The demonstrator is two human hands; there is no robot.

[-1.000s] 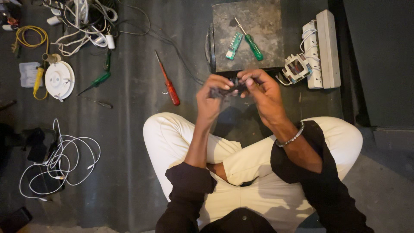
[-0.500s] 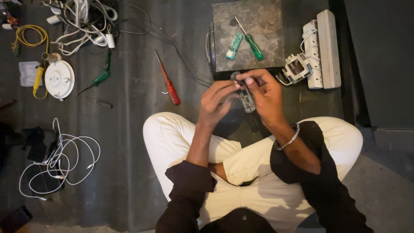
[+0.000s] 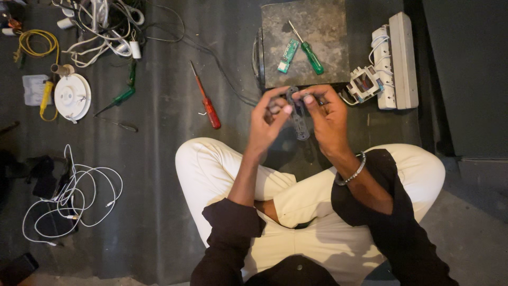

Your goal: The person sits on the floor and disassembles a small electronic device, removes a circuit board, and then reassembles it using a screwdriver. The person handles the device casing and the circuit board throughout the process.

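Dark floor [image 3: 159, 175]: one grey part [image 3: 299, 119] hangs pinched between both hands [image 3: 267, 119] [image 3: 328, 116]; four screwdrivers [image 3: 205, 100] nearby.

Thing: small dark grey plastic strip part [image 3: 299, 117]
Pose: long axis roughly upright, lower end hanging free
Place: in the air above the lap, top end pinched between fingertips

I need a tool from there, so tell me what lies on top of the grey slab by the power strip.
On the grey slab lie a green-handled screwdriver and a small flat green piece. The slab's near edge is partly covered by the left hand and right hand, so anything there is hidden.
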